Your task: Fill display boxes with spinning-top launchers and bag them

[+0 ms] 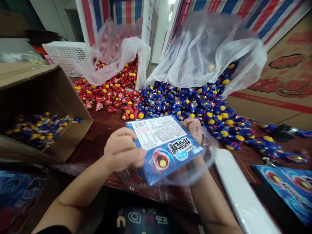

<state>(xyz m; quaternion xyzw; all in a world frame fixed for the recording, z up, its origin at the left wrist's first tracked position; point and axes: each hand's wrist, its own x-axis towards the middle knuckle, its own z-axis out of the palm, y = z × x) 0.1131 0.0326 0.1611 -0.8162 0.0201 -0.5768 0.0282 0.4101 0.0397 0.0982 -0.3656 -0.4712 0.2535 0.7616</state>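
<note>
A flat blue box (158, 162) with a white printed label is held up above the dark red table (97, 130). My left hand (123, 150) grips its left edge, fingers closed round it. At the far right corner, my right hand (193, 128) is closed on the box and on clear plastic film (209, 159), which hangs loosely below and to the right of it. Beyond the box lie a pile of small red pieces (109, 94) and a pile of small blue pieces (175, 100), both with yellow parts.
An open carton (78, 130) with small pieces stands at the left. A white strip (236, 185) and blue printed sheets (287, 185) lie right. Translucent bags (195, 58) drape behind the piles; a large printed carton (280, 84) stands at back right.
</note>
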